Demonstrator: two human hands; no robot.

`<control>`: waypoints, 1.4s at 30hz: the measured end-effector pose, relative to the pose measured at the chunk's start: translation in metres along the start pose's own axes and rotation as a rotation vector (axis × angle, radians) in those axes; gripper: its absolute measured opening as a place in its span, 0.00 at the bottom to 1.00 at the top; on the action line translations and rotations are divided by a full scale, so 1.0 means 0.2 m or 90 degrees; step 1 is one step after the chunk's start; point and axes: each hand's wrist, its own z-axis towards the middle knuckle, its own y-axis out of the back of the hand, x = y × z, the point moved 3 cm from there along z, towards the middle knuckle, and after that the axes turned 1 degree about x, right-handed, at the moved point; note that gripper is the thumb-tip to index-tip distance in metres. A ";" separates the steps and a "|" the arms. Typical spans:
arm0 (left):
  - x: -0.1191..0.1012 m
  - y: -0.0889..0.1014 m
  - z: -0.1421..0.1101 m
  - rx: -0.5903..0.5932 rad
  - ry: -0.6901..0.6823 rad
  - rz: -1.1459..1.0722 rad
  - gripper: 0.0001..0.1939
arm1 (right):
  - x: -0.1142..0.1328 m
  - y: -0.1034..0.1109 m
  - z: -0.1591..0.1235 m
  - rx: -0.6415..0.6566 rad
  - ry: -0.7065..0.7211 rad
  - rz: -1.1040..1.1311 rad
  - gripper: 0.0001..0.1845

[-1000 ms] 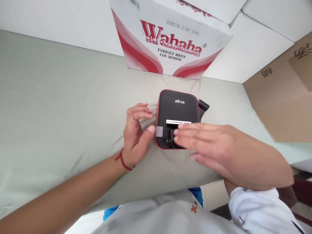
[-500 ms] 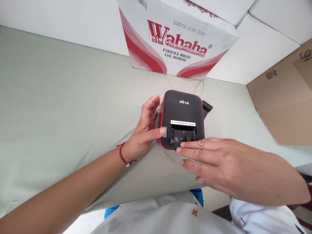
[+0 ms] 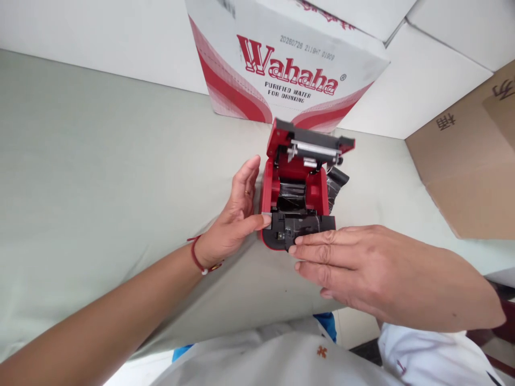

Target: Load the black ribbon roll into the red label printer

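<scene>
A small red-and-black label printer (image 3: 295,198) sits on the table with its lid (image 3: 309,140) raised, showing a metal bar and roller inside. Black glossy film (image 3: 293,195) lies in its red bay and comes over the front panel. My left hand (image 3: 241,209) braces the printer's left side, thumb on the grey latch button (image 3: 267,221), fingers straight along the wall. Outstretched fingers of my right hand (image 3: 362,268) rest on the film's end at the front edge; the underside of that hand is hidden. More black film (image 3: 336,185) bunches behind the printer's right side.
A Wahaha water carton (image 3: 293,69) stands directly behind the printer. White boxes (image 3: 442,69) and a brown cardboard box (image 3: 470,161) line the back and right. Pale green cloth (image 3: 100,161) covers the table, whose near edge is by my body.
The printer's lid has swung up and back from closed, exposing the red bay and the film inside. Both hands stay in nearly the same places.
</scene>
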 end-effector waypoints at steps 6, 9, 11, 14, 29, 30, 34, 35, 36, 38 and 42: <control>0.00 -0.01 0.02 0.033 -0.010 -0.038 0.48 | -0.13 0.02 0.04 -0.120 -0.179 0.018 0.20; -0.01 -0.01 0.02 0.039 0.004 -0.042 0.44 | -0.24 -0.02 0.05 -0.052 -0.241 0.015 0.21; -0.02 -0.02 0.02 0.040 0.008 -0.042 0.43 | -0.29 -0.05 0.06 0.040 -0.258 0.060 0.19; -0.03 -0.02 0.03 0.037 0.001 -0.045 0.42 | -0.35 -0.07 0.09 0.081 -0.268 0.164 0.12; 0.00 -0.03 0.00 0.026 0.074 -0.140 0.45 | -0.27 0.15 -0.10 -0.342 -0.393 0.183 0.10; 0.00 -0.03 0.00 0.023 0.077 -0.147 0.45 | -0.26 0.17 -0.17 -0.373 -0.434 0.169 0.10; -0.01 -0.03 0.01 0.028 0.074 -0.161 0.44 | -0.31 0.25 -0.46 -0.476 -0.612 0.064 0.20; -0.01 -0.03 0.01 0.027 0.069 -0.161 0.43 | -0.33 0.26 -0.52 -0.469 -0.653 0.036 0.22; -0.01 -0.03 0.02 0.028 0.065 -0.159 0.43 | -0.36 0.27 -0.56 -0.442 -0.695 0.011 0.22; -0.01 -0.03 0.02 0.030 0.061 -0.158 0.43 | -0.43 0.27 -0.61 -0.346 -0.796 -0.019 0.21; -0.01 -0.02 0.02 0.039 0.066 -0.166 0.42 | -0.51 0.26 -0.59 -0.155 -0.865 -0.010 0.21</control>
